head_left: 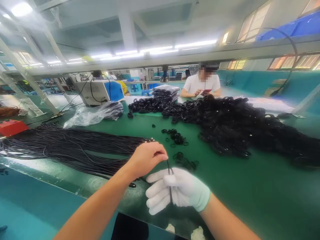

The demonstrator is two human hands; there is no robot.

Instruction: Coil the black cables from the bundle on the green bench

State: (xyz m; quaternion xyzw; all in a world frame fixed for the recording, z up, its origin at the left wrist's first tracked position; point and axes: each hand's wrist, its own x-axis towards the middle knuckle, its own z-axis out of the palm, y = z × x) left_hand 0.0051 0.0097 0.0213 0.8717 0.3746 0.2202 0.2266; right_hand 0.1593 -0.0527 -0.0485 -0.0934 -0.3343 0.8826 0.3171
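A thin black cable (171,193) runs between my two hands above the front of the green table. My left hand (148,157), bare, pinches its upper end between thumb and fingers. Lower and to the right, my right hand (178,188) wears a white glove and holds the cable under its thumb, palm up, the other fingers stretched out to the left. Long black cables (70,143) lie in a bundle left of my hands. Small black rings (176,136) are scattered just beyond them.
A large heap of coiled black cables (225,123) covers the back right. Further back are a clear plastic bag (92,115), a blue and white machine (100,91) and stacked bagged packs (165,91). A red box (12,127) stands far left. A person (202,83) sits opposite, holding a phone.
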